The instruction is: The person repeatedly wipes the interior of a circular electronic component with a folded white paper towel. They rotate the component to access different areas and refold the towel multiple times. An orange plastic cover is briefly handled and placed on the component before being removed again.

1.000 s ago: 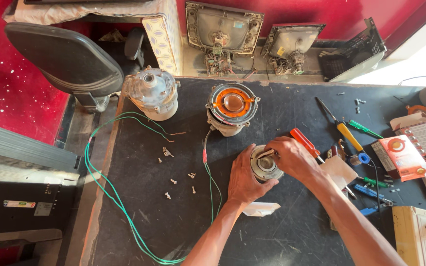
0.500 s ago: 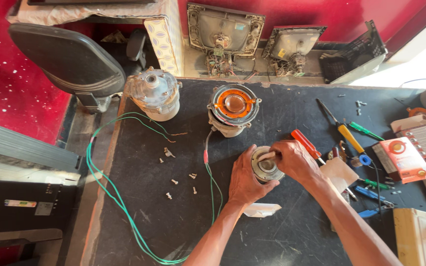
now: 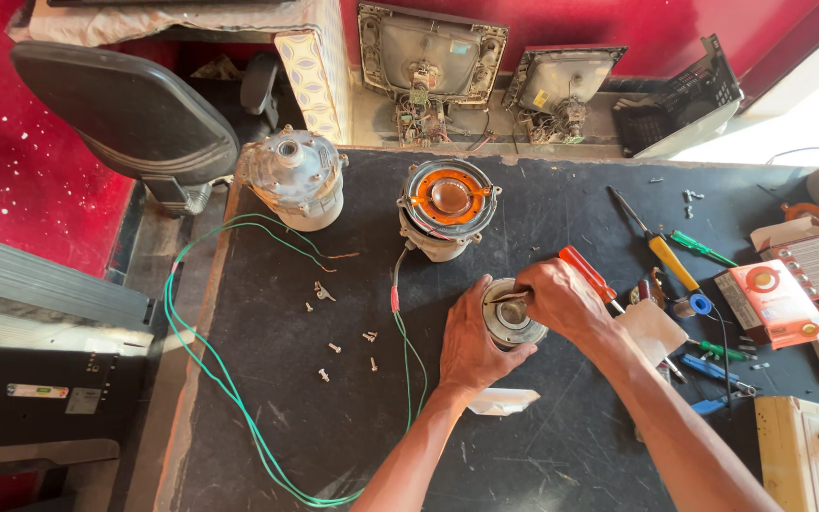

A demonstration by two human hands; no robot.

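The left hand point(image 3: 471, 346) cups the round metal motor part point(image 3: 512, 313) from its side; the right hand point(image 3: 561, 296) clenches over its top. The part rests mid-desk point(image 3: 561, 446), toward the right edge. A red-handled screwdriver point(image 3: 588, 273) lies just beside the right hand.

1. Loose screws point(image 3: 348, 346) and green wire point(image 3: 239, 408) are lying left of the round metal part point(image 3: 511, 313).
2. Screwdrivers point(image 3: 656, 251) are crowding its right.
3. Copper-wound motor point(image 3: 447, 209) is standing just behind it.

Round part point(image 3: 512, 313) at hands — dull grey metal. Desk point(image 3: 561, 446) topped in matt black, scuffed. Motor housing point(image 3: 294, 175) — worn, dusty metal. Screwdriver handle point(image 3: 588, 275) glossy red plastic.
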